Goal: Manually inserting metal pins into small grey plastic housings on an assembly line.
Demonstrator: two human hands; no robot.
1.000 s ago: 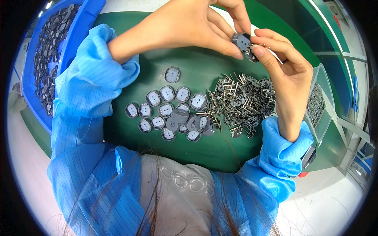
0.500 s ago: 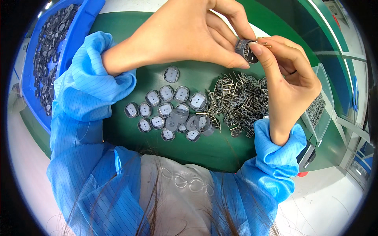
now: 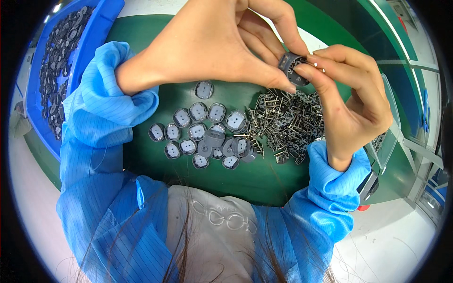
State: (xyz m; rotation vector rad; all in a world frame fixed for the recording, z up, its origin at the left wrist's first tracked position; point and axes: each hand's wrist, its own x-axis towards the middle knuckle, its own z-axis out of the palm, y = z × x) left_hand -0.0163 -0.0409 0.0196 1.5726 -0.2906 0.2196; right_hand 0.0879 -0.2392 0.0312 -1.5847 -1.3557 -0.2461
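Note:
Above the far part of the green table, my left hand (image 3: 203, 45) grips a small dark grey round plastic housing (image 3: 285, 62) between thumb and fingers. My right hand (image 3: 354, 94) pinches a small circuit board with metal pins (image 3: 315, 65) at the open side of that housing. The board is mostly hidden by my right thumb and fingers, so I cannot tell how far inside it sits. Below the hands lies a heap of loose pinned circuit boards (image 3: 288, 125). Left of the heap, several rounded housings with pale faces (image 3: 198, 112) are spread on the table.
A blue bin (image 3: 87, 52) full of dark housings stands at the left edge. On the right is a clear plastic tray (image 3: 390, 120) with small parts in it. Some plain grey housings (image 3: 214, 137) lie among the pale-faced ones on the green table (image 3: 155, 181).
Both hands have shifted slightly, the left one leftward and the right one a little right and nearer. The held housing has turned so that more of its open side shows.

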